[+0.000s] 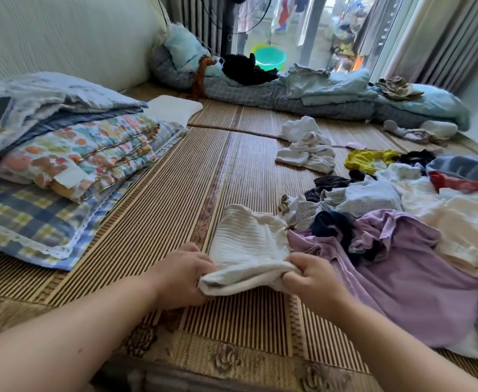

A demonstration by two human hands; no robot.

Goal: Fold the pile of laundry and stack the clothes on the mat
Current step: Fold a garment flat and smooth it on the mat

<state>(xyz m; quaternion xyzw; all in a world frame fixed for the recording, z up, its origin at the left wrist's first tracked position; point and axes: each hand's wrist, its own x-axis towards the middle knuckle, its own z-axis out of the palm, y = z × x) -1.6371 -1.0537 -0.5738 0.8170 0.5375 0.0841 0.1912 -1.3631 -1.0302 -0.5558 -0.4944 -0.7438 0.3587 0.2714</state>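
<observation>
- a white ribbed garment (249, 244) is held at its near edge, low in the middle of the frame, spread on the woven mat (158, 222).
- the left hand (182, 274) is curled round the garment's left corner, with the cloth bunched under its fingers.
- the right hand (312, 277) is pinching the right corner, thumb on top, fingers tucked under the fabric.
- the garment is judged to be at the start of its fold: it is laid roughly flat, but no crease is made yet.
- the pile of laundry (401, 210) is seen at the right of the frame, unsorted; a purple shirt (396, 275) is lying at its near side, touching the white garment's right edge.
- a few white pieces (308, 151) are lying apart from the pile, above it in the middle right, loosely crumpled rather than neatly folded.
- no stack of folded clothes can be made out on the mat, so most of the task is judged to be left.
- folded bedding (70, 154) is piled at the left of the frame, and quilts (302, 91) are laid along the window at the top; these are taken to be no part of the laundry.
</observation>
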